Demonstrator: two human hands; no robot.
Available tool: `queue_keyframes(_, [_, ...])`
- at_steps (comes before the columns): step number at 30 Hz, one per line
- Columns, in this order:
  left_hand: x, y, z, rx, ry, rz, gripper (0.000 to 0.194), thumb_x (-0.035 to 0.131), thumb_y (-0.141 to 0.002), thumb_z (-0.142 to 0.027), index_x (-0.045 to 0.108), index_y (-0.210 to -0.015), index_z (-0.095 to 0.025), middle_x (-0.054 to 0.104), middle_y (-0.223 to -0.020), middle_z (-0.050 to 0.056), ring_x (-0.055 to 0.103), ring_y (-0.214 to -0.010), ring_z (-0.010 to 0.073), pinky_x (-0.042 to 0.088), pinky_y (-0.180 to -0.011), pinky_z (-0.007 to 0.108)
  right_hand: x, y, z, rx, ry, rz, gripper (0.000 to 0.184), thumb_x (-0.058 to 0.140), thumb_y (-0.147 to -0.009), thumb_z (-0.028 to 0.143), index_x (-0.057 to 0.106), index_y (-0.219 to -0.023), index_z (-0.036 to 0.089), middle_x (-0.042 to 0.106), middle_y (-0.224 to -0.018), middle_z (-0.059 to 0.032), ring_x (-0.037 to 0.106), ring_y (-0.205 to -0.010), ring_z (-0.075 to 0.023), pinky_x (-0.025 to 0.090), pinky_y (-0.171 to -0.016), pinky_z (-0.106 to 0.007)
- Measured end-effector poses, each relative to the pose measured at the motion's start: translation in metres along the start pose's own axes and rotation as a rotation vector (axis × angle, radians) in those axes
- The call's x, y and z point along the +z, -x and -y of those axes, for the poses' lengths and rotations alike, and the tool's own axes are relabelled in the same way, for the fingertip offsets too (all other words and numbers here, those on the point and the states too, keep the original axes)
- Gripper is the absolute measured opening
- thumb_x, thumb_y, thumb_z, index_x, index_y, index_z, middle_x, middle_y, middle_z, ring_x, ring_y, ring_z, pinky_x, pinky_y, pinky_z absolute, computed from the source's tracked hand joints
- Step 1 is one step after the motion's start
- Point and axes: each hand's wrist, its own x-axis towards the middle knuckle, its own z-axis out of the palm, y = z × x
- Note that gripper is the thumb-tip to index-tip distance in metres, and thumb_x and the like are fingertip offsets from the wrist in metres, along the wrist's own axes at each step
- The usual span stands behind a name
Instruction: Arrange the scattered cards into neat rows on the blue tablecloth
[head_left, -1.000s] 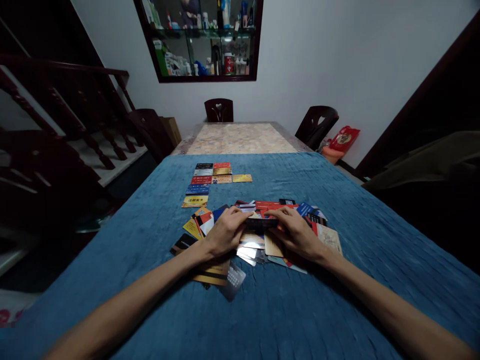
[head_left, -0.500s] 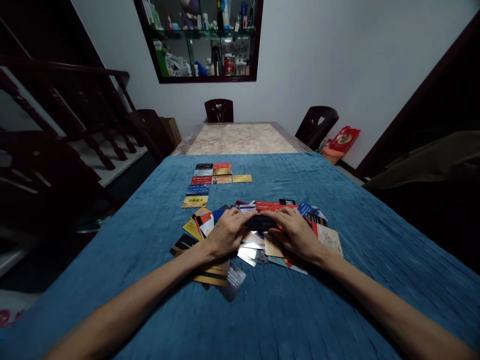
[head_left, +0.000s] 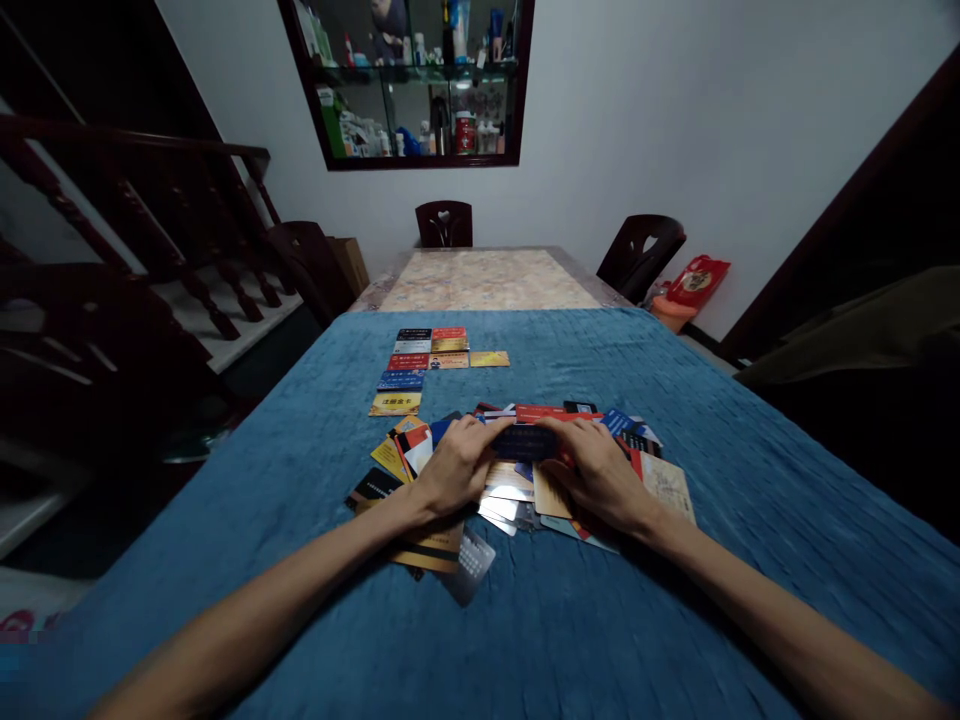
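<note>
A dark blue card (head_left: 523, 441) with faint lettering is held by its two ends between my hands, over a loose heap of cards. My left hand (head_left: 454, 465) is closed on its left end, and my right hand (head_left: 598, 468) grips the right end. Around them lie a red card (head_left: 551, 412), a gold card (head_left: 429, 550) with a dark stripe, a see-through grey card (head_left: 474, 565) and a beige card (head_left: 666, 487). Beyond the heap, sorted cards lie in neat rows, among them a yellow card (head_left: 396, 404), a blue card (head_left: 401, 380) and a separate gold-yellow card (head_left: 490, 359).
A blue cloth (head_left: 300, 470) covers the near part of the long table, whose patterned top (head_left: 495, 280) shows at the far end. Dark wooden chairs stand around it, including a far chair (head_left: 444, 224). A red bag (head_left: 697, 282) rests at the right by the wall.
The whole view has shifted slightly. Both hands keep their hold on the dark blue card, whose lettered face now shows more clearly. The rows of cards have not changed.
</note>
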Motion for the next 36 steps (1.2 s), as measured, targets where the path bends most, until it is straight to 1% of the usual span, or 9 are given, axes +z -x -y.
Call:
queue_keyframes(5, [-0.001, -0.001, 0.001, -0.008, 0.056, -0.035, 0.057, 0.045, -0.088, -0.006, 0.046, -0.144, -0.018, 0.065, -0.13, 0.012, 0.056, -0.106, 0.0244, 0.049, -0.094, 0.043, 0.002, -0.001, 0.001, -0.037, 0.021, -0.06, 0.047, 0.056, -0.09, 0.02, 0.046, -0.136, 0.017, 0.07, -0.109, -0.0121, 0.063, -0.095, -0.0268, 0.047, -0.082, -0.041])
queue_keyframes(8, [-0.003, -0.002, 0.0, -0.005, 0.049, -0.027, 0.056, 0.045, -0.089, -0.008, 0.045, -0.145, -0.018, 0.065, -0.13, 0.012, 0.056, -0.106, 0.0245, 0.049, -0.095, 0.044, 0.003, -0.001, 0.0, -0.059, 0.044, -0.089, 0.048, 0.056, -0.092, 0.022, 0.045, -0.138, 0.016, 0.07, -0.112, -0.0136, 0.063, -0.098, -0.0274, 0.047, -0.083, -0.041])
queue_keyframes(13, [-0.008, -0.003, -0.002, 0.001, -0.022, 0.011, 0.056, 0.05, -0.089, -0.014, 0.043, -0.145, -0.015, 0.065, -0.124, 0.015, 0.054, -0.106, 0.0273, 0.049, -0.095, 0.047, 0.002, -0.002, 0.0, -0.067, 0.093, -0.096, 0.047, 0.056, -0.093, 0.027, 0.047, -0.138, 0.017, 0.068, -0.114, -0.0138, 0.059, -0.099, -0.0282, 0.047, -0.084, -0.043])
queue_keyframes(19, [-0.024, -0.005, -0.001, -0.009, -0.053, 0.063, 0.059, 0.055, -0.088, -0.017, 0.039, -0.146, -0.014, 0.062, -0.122, 0.016, 0.053, -0.112, 0.0296, 0.048, -0.098, 0.051, -0.005, -0.008, 0.007, -0.055, 0.112, -0.113, 0.046, 0.057, -0.093, 0.034, 0.05, -0.137, 0.019, 0.059, -0.119, -0.0148, 0.051, -0.107, -0.0299, 0.049, -0.088, -0.047])
queue_keyframes(23, [-0.038, -0.004, 0.004, -0.004, -0.038, 0.072, 0.057, 0.057, -0.088, -0.017, 0.042, -0.143, -0.019, 0.058, -0.125, 0.014, 0.052, -0.116, 0.0279, 0.048, -0.101, 0.05, -0.006, -0.016, 0.012, -0.095, 0.12, -0.101, 0.048, 0.057, -0.094, 0.038, 0.05, -0.137, 0.018, 0.058, -0.118, -0.015, 0.049, -0.106, -0.0295, 0.048, -0.09, -0.048])
queue_keyframes(26, [-0.049, -0.003, 0.01, 0.007, -0.064, 0.067, 0.055, 0.059, -0.086, -0.017, 0.046, -0.14, -0.02, 0.053, -0.128, 0.014, 0.051, -0.118, 0.028, 0.048, -0.103, 0.05, -0.002, -0.026, 0.013, -0.114, 0.099, -0.073, 0.048, 0.056, -0.094, 0.041, 0.052, -0.136, 0.018, 0.059, -0.118, -0.0151, 0.049, -0.106, -0.0296, 0.048, -0.087, -0.047])
queue_keyframes(30, [-0.064, -0.002, 0.024, 0.004, -0.155, 0.075, 0.052, 0.059, -0.086, -0.017, 0.049, -0.137, -0.018, 0.054, -0.127, 0.015, 0.052, -0.116, 0.0288, 0.048, -0.101, 0.05, 0.007, -0.048, 0.012, -0.123, 0.067, -0.023, 0.047, 0.058, -0.093, 0.042, 0.055, -0.133, 0.019, 0.061, -0.118, -0.0152, 0.051, -0.104, -0.0294, 0.048, -0.084, -0.044])
queue_keyframes(34, [-0.08, -0.001, 0.045, -0.04, -0.241, 0.072, 0.053, 0.06, -0.084, -0.017, 0.05, -0.136, -0.016, 0.054, -0.127, 0.016, 0.051, -0.118, 0.0307, 0.047, -0.102, 0.052, 0.022, -0.081, 0.011, -0.128, 0.065, 0.053, 0.05, 0.06, -0.09, 0.04, 0.055, -0.132, 0.015, 0.06, -0.12, -0.0164, 0.05, -0.106, -0.0301, 0.048, -0.083, -0.043])
queue_keyframes(36, [-0.088, 0.0, 0.058, -0.074, -0.262, 0.052, 0.053, 0.059, -0.084, -0.015, 0.05, -0.136, -0.016, 0.054, -0.129, 0.016, 0.05, -0.121, 0.031, 0.046, -0.104, 0.051, 0.031, -0.101, 0.012, -0.127, 0.074, 0.098, 0.051, 0.063, -0.087, 0.038, 0.055, -0.132, 0.013, 0.06, -0.122, -0.0174, 0.049, -0.108, -0.0309, 0.048, -0.085, -0.044])
